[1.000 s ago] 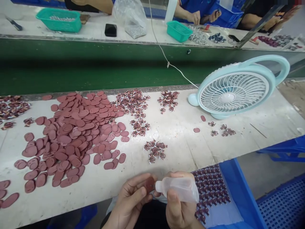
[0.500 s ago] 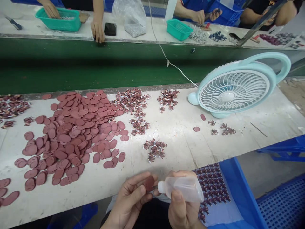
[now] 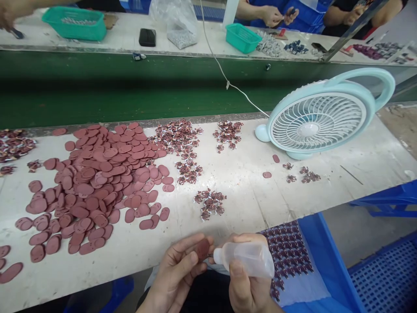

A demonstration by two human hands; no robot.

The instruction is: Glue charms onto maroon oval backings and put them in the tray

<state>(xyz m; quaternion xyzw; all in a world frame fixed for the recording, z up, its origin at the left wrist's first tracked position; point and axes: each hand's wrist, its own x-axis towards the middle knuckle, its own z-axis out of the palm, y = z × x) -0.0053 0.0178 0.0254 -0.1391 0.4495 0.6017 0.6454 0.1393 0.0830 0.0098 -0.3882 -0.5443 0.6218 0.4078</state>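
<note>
Between the thumb and fingers of my left hand [image 3: 180, 267] is a reddish-brown oval disc [image 3: 203, 249], held up near the table's front edge. My right hand [image 3: 243, 278] is wrapped round a translucent white squeeze bottle [image 3: 249, 259], tipped on its side. The bottle's nozzle points left and meets the disc's edge; whether it touches cannot be made out. A large heap of similar oval discs [image 3: 87, 187] covers the left of the table. Ahead of my hands lies a small cluster of brown figure-like pieces [image 3: 210, 203].
More brown pieces [image 3: 177, 137] lie farther back. A light-blue fan [image 3: 309, 129] stands at the right, its white cord [image 3: 239, 90] running back. At my lower right, a blue crate [image 3: 339, 261] holds rows of brown pieces. Across the green gap, co-workers' hands [image 3: 273, 16] work near green baskets [image 3: 243, 38].
My hands, the bottle and the disc stay in nearly the same pose. Across the gap, a co-worker's hands have left the green basket and the table edge; one now reaches toward the far left.
</note>
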